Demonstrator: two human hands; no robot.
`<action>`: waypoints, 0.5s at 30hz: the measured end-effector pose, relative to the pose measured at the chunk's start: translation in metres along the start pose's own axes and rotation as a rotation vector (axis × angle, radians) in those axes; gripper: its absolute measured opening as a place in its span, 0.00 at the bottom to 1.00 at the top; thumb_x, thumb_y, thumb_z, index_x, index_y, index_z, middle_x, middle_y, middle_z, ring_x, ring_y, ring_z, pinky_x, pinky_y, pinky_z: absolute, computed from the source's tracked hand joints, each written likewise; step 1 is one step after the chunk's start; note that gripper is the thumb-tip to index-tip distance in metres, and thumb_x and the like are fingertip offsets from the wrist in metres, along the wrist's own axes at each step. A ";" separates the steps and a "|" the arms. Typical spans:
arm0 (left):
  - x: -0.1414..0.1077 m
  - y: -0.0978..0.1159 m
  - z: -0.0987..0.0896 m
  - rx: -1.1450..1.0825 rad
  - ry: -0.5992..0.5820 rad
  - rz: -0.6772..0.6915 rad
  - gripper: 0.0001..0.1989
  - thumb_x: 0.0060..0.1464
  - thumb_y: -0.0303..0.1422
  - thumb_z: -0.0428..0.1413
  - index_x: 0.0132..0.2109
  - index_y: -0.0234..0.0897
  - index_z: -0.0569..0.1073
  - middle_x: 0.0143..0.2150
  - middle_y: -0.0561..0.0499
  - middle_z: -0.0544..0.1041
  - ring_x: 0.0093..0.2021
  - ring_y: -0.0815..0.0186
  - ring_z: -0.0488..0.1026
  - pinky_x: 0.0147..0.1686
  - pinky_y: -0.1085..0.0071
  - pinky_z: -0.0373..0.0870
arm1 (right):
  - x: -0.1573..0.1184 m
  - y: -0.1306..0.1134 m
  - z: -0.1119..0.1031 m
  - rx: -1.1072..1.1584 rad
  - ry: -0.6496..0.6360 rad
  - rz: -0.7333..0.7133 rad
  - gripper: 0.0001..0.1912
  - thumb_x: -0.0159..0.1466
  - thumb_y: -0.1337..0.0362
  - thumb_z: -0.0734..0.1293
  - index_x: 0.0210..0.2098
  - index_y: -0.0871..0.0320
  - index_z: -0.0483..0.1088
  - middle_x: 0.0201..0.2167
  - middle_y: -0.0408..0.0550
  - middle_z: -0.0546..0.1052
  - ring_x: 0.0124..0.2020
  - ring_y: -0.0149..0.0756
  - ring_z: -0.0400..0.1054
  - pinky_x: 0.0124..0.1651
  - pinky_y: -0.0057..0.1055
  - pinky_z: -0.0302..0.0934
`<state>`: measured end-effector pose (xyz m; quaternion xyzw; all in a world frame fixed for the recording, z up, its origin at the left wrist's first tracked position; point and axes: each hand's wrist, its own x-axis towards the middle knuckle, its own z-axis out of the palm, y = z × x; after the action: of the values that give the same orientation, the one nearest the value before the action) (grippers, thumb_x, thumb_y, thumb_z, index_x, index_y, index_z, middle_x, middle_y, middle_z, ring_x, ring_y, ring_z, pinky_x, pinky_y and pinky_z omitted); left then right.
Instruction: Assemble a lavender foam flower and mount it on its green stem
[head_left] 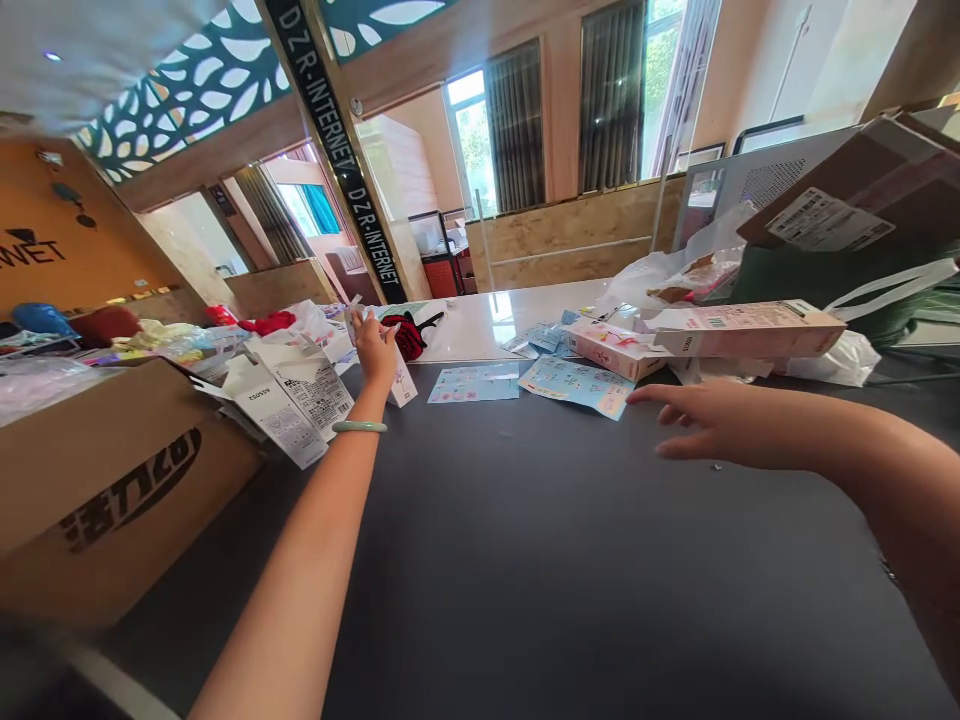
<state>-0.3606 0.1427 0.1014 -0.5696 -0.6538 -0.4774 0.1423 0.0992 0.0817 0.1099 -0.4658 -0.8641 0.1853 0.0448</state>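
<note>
My left hand (375, 348), a pale green bangle on its wrist, reaches to the far side of the dark tabletop. Its fingers are closed around a narrow white carton (403, 386), which is partly hidden behind the hand. Just right of that hand lies a red and black item (410, 337). My right hand (697, 420) hovers over the table, fingers stretched out and holding nothing. Close to its fingertips lies a light blue printed sheet (577, 385), with a second blue sheet (474, 383) to its left.
A large brown cardboard box (112, 490) stands at the left, with flattened white cartons (289, 400) beside it. At the right are a pink box (611, 347), a longer pink carton (750, 330), plastic bags (836, 358) and a cardboard box (847, 180) on top.
</note>
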 end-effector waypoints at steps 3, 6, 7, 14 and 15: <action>-0.001 -0.009 -0.005 0.107 0.074 -0.020 0.14 0.59 0.30 0.50 0.50 0.28 0.69 0.60 0.30 0.68 0.72 0.50 0.41 0.68 0.49 0.38 | 0.002 0.008 0.001 0.009 0.018 0.003 0.34 0.52 0.54 0.69 0.58 0.51 0.69 0.41 0.53 0.79 0.38 0.53 0.75 0.36 0.44 0.70; -0.005 -0.010 -0.013 0.181 0.074 0.015 0.10 0.58 0.34 0.51 0.43 0.33 0.72 0.66 0.36 0.63 0.72 0.49 0.43 0.68 0.48 0.37 | 0.003 0.014 0.002 0.006 0.033 -0.048 0.34 0.52 0.53 0.69 0.58 0.51 0.69 0.39 0.53 0.79 0.37 0.53 0.75 0.36 0.45 0.71; -0.007 -0.009 -0.017 0.197 0.071 0.033 0.10 0.58 0.35 0.52 0.43 0.35 0.72 0.66 0.39 0.63 0.71 0.51 0.44 0.68 0.49 0.37 | 0.002 0.016 0.002 0.008 0.042 -0.079 0.33 0.52 0.53 0.69 0.57 0.52 0.70 0.38 0.53 0.79 0.36 0.53 0.75 0.36 0.46 0.71; -0.022 -0.019 -0.070 0.320 0.253 -0.078 0.24 0.67 0.38 0.38 0.61 0.26 0.59 0.70 0.33 0.51 0.72 0.47 0.39 0.62 0.45 0.39 | -0.009 0.013 -0.004 0.028 0.039 -0.026 0.36 0.51 0.52 0.69 0.59 0.52 0.69 0.40 0.53 0.79 0.38 0.54 0.75 0.40 0.48 0.71; -0.023 -0.023 -0.078 0.357 0.251 -0.110 0.25 0.66 0.39 0.41 0.60 0.23 0.60 0.69 0.28 0.52 0.71 0.42 0.40 0.61 0.41 0.40 | -0.009 0.011 -0.005 0.026 0.030 0.006 0.36 0.50 0.52 0.69 0.59 0.51 0.69 0.41 0.53 0.78 0.39 0.54 0.75 0.41 0.48 0.71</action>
<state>-0.4020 0.0698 0.1132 -0.4349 -0.7351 -0.4284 0.2949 0.1142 0.0809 0.1115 -0.4702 -0.8596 0.1898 0.0632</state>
